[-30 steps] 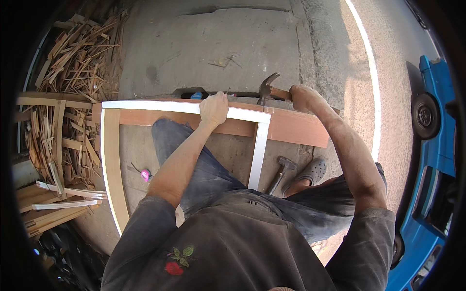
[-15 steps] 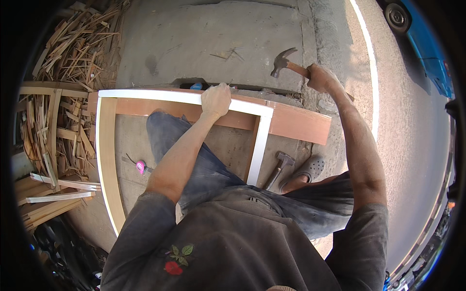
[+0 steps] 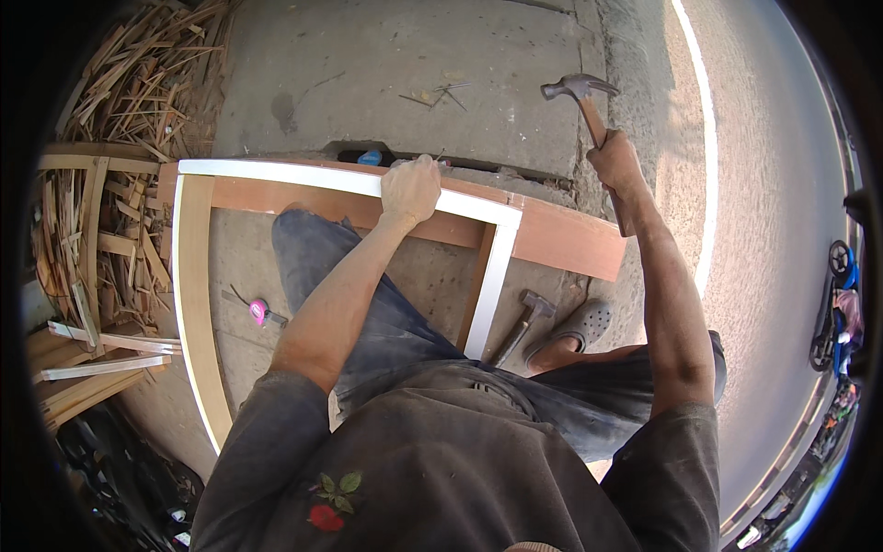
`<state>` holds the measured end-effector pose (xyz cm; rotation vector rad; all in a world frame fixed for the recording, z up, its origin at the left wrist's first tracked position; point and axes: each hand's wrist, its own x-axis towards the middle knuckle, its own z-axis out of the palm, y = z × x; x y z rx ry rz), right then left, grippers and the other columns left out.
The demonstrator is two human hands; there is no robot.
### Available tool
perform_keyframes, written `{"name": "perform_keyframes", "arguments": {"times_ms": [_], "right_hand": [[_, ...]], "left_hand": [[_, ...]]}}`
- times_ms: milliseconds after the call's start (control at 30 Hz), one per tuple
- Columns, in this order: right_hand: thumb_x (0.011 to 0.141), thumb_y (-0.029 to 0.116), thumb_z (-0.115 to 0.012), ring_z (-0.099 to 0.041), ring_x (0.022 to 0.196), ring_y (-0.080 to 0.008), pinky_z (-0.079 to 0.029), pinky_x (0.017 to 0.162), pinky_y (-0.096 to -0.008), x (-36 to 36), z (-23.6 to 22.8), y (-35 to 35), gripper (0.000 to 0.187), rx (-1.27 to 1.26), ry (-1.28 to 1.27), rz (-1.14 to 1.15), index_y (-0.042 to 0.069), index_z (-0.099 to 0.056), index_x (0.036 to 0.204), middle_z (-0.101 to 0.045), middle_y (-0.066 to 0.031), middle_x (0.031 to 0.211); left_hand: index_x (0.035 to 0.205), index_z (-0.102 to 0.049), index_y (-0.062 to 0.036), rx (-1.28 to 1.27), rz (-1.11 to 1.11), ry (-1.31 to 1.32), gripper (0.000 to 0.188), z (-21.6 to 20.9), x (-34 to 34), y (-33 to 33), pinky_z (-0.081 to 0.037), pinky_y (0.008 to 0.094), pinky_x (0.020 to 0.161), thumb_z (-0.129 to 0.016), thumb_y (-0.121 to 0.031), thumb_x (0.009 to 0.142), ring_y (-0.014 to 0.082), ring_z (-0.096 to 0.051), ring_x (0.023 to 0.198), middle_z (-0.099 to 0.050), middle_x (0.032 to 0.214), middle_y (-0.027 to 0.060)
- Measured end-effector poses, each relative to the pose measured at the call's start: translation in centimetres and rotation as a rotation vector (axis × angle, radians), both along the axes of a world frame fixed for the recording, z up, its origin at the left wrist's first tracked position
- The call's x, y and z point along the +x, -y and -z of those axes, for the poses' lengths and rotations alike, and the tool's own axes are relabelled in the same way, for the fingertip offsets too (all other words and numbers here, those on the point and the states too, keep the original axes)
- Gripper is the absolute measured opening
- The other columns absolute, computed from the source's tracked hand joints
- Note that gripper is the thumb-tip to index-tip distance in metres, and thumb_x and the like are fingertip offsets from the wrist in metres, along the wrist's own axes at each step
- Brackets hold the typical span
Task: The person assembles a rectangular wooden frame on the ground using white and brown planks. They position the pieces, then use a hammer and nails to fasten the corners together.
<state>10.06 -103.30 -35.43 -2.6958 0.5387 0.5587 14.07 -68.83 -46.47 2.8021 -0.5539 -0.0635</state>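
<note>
My left hand (image 3: 411, 190) is closed over the far rail of a white-edged wooden frame (image 3: 294, 175), its fingers wrapped past the rail's far edge. Whether anything small is pinched in those fingers is hidden. Up to the right, my right hand (image 3: 618, 166) grips the wooden handle of a claw hammer (image 3: 583, 89). The hammer is raised, its striking face toward the left and its claw toward the right, clear of the frame. A reddish-brown plank (image 3: 566, 241) lies under the far rail and sticks out beyond the frame's right corner.
Beside my shoe, a second hammer (image 3: 521, 328) lies on the ground. A pink tape measure (image 3: 258, 311) rests inside the frame. Wood scraps (image 3: 138, 83) fill the far left. Loose nails (image 3: 441, 95) lie on the concrete, beyond a slot holding a blue object (image 3: 371, 157). A road (image 3: 763, 276) runs along the right.
My right hand has swung the hammer up and slightly right, turning its head so the claw points right. My left hand keeps its grip on the rail. A blue car has left the view at right.
</note>
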Motion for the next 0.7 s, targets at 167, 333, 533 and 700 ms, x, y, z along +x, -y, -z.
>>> {"name": "perform_keyframes", "arguments": {"times_ms": [167, 333, 533, 700], "right_hand": [[0.090, 0.007, -0.068, -0.074, 0.112, -0.0404, -0.059, 0.097, -0.0504, 0.1, 0.3, -0.1, 0.025, -0.159, -0.216, -0.444, -0.004, -0.076, 0.111, -0.077, -0.0272, 0.111], [0.090, 0.010, -0.069, -0.076, 0.105, -0.0426, -0.060, 0.092, -0.0513, 0.3, 1.3, 1.7, 0.026, 0.088, 0.040, 0.183, -0.006, -0.075, 0.111, -0.078, -0.0280, 0.103], [0.088, 0.006, -0.069, -0.077, 0.103, -0.0404, -0.060, 0.090, -0.0498, -1.0, 1.7, 1.0, 0.026, -0.107, -0.089, -0.357, -0.005, -0.075, 0.111, -0.079, -0.0234, 0.104], [0.088, 0.008, -0.070, -0.077, 0.105, -0.0391, -0.060, 0.091, -0.0504, 0.0, 1.1, 1.2, 0.026, 0.166, 0.054, 0.355, -0.002, -0.076, 0.112, -0.079, -0.0237, 0.107]], "left_hand": [[0.097, -0.070, -0.0049, -0.010, -0.023, -0.075, 0.034, -0.5, 0.1, 0.3, -0.058, 0.0534, 0.081, -0.051, -0.030, 0.110, 0.0404, -0.075, 0.088, -0.076, 0.092, 0.0198], [0.098, -0.069, -0.0043, 0.012, -0.022, -0.088, 0.035, -0.9, -0.1, 0.2, -0.057, 0.0541, 0.082, -0.050, -0.031, 0.110, 0.0410, -0.075, 0.090, -0.076, 0.093, 0.0201], [0.098, -0.070, -0.0043, 0.005, -0.026, -0.112, 0.035, -0.6, 0.1, 0.2, -0.058, 0.0538, 0.080, -0.051, -0.031, 0.110, 0.0409, -0.075, 0.089, -0.076, 0.092, 0.0200], [0.096, -0.069, -0.0040, 0.013, -0.039, -0.087, 0.035, -0.6, -0.1, 0.3, -0.059, 0.0538, 0.079, -0.052, -0.031, 0.110, 0.0408, -0.075, 0.087, -0.076, 0.091, 0.0201]]}}
